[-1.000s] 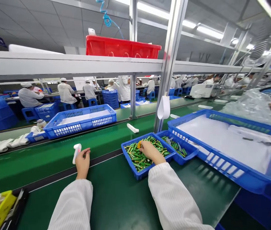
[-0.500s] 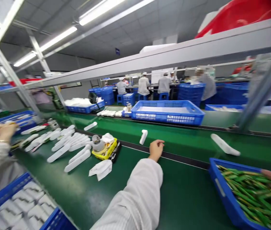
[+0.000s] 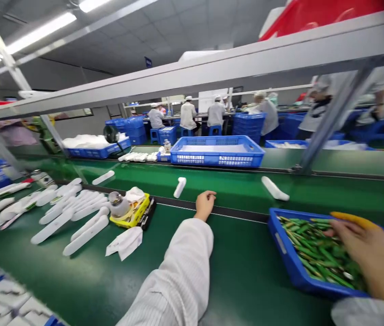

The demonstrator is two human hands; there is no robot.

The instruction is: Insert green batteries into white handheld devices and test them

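My left hand (image 3: 206, 204) rests on the dark strip along the near edge of the green conveyor belt (image 3: 226, 188), its fingers curled in. No object shows in it. On the belt just left of it lies a white elongated plastic piece (image 3: 179, 187); another white piece (image 3: 274, 188) lies to the right. My right hand (image 3: 371, 253), slightly blurred, is over a blue bin (image 3: 285, 246) full of narrow green strips (image 3: 321, 246). Its fingers reach down toward the strips, stretched out and apart. A yellow covering (image 3: 357, 220) appears to be on one finger. No strip shows clearly in its grasp.
Many white elongated casings (image 3: 86, 203) lie at left on the green tabletop. Beside them are a yellow tray (image 3: 128, 222) with a metal-topped bottle (image 3: 119, 203) and a white cloth (image 3: 125, 242). A blue crate (image 3: 217, 158) stands beyond the belt, below a shelf beam (image 3: 178, 81). People work farther back.
The view has turned right, so most things sit farther left. My right hand has come further into view over the bin. My left hand keeps its place by the belt.
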